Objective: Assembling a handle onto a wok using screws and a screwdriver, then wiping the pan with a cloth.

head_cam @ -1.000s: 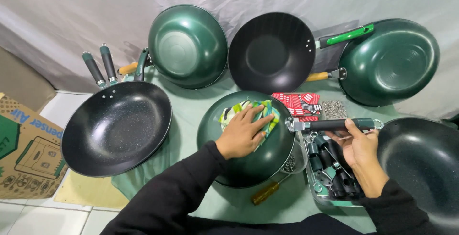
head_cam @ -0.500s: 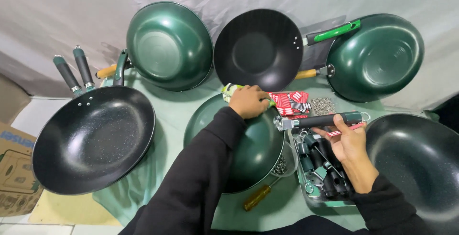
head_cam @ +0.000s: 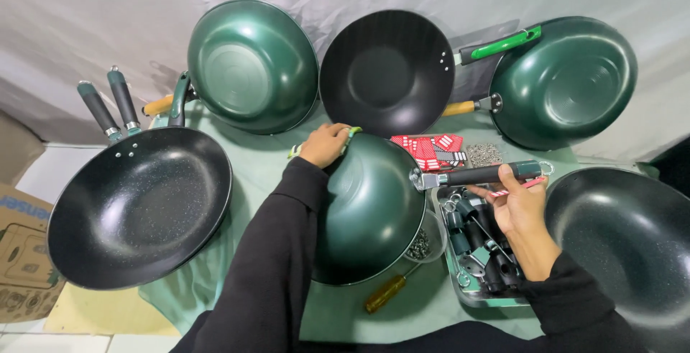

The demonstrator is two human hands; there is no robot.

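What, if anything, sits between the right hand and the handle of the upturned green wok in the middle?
Nothing visible: the right hand is already closed around the dark handle of the upturned green wok. The left hand rests at its far rim, holding a green cloth.

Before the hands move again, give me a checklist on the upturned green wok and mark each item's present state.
1. Right hand gripping the wok's dark handle: ok, fingers wrapped around it.
2. Left hand on the cloth at the far rim of the upturned green wok: ok.
3. Handle bracket seated on the wok: cannot tell, joint too small to judge.
4. Tray of spare handles apart from the wok: not ok, rim overhangs it.
5. Screwdriver within reach: ok, yellow handle sticks out from beneath the wok.
6. Neighbouring black pan apart from the wok: ok.
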